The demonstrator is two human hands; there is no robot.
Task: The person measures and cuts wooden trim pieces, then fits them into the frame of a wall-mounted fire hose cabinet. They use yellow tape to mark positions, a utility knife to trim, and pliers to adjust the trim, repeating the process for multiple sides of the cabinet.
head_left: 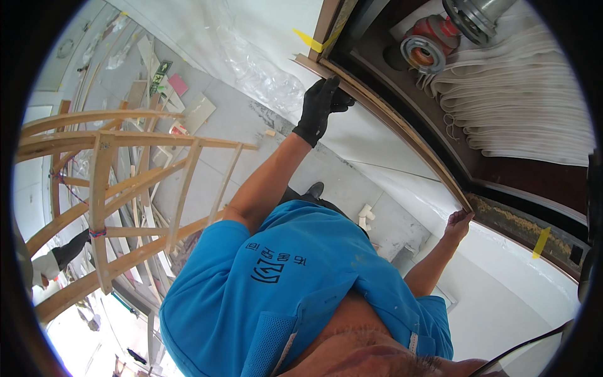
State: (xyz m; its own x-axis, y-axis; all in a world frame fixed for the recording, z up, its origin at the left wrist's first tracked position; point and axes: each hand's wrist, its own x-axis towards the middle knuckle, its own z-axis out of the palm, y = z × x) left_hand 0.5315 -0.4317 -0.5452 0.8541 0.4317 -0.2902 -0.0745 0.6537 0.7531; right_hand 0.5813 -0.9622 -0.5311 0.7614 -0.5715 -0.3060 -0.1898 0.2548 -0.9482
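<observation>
– At the cabinet frame, right of view: what do the hands have?

– One long, thin wooden strip (402,129), brown. It lies along the left edge of the dark frame (502,176) and bends with the lens from top centre down to the right.

– Left hand?

– Left hand (321,107) in a black glove, high on the strip near its upper end. The fingers are folded over the edge, clamped on the wood, and the arm is stretched far out.

– Right hand?

– Right hand (458,223), bare, at the strip's lower end. The fingers are curled around the tip, gripping it. I can't see the thumb clearly.

– So where does the strip sit, exactly?

– Between the white wall panel (377,147) and the cabinet opening, touching the frame along most of its length. It is held at both ends.

– Inside the cabinet?

– A folded white fire hose (521,94) in flat layers, with a red coupling (427,50) above it at the left. Metal fitting (474,16) at the top.

– Anything stuck on?

– Yellow tape (309,41) near the upper end of the strip. A second piece of tape (540,242) sits on the lower frame.

– Surroundings?

– Clear plastic sheet (264,72) against the wall. A wooden trestle (100,188) stands well to the left over the tiled floor (239,119), with board offcuts (200,112) scattered about. One dark shoe (314,189) shows below the blue shirt (282,283).
</observation>
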